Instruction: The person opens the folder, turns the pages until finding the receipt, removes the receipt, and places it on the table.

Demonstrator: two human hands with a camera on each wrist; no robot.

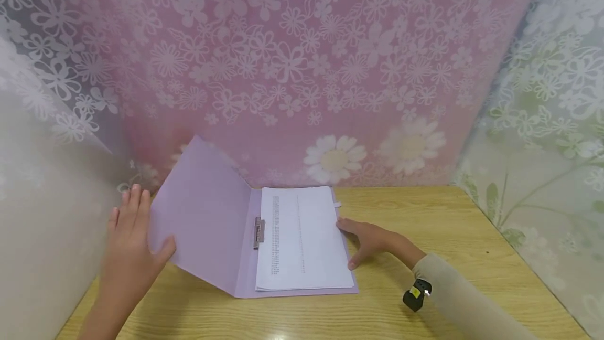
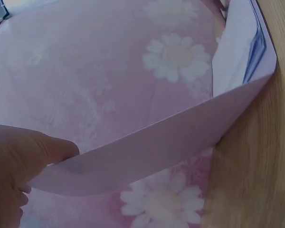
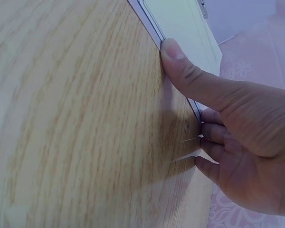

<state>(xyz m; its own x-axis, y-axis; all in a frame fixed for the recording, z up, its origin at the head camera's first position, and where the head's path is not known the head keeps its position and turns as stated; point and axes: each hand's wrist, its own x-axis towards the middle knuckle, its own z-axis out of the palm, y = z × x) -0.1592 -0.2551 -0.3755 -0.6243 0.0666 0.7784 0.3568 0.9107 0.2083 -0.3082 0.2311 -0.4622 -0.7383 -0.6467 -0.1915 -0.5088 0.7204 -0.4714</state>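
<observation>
A light purple folder [image 1: 203, 214] lies spread on the table, its left cover raised at a tilt. The left hand [image 1: 134, 245] holds the outer edge of that cover, thumb on the inner face and fingers at the outer side. Printed white sheets [image 1: 316, 240] lie in a stack on the folder's right half, beside a metal clip [image 1: 258, 232] near the spine. At the right edge of the folder and sheets, the right hand [image 1: 370, 240] touches with its thumb and fingertips, spread along the edge. In the right wrist view, the thumb [image 3: 194, 78] rests at the paper edge.
A wood-grain table [image 1: 424, 214] carries the folder. Behind it rises a pink flower-patterned backdrop [image 1: 283, 93], with side panels at left and right. A black device with a yellow label [image 1: 414, 294] is on the right wrist.
</observation>
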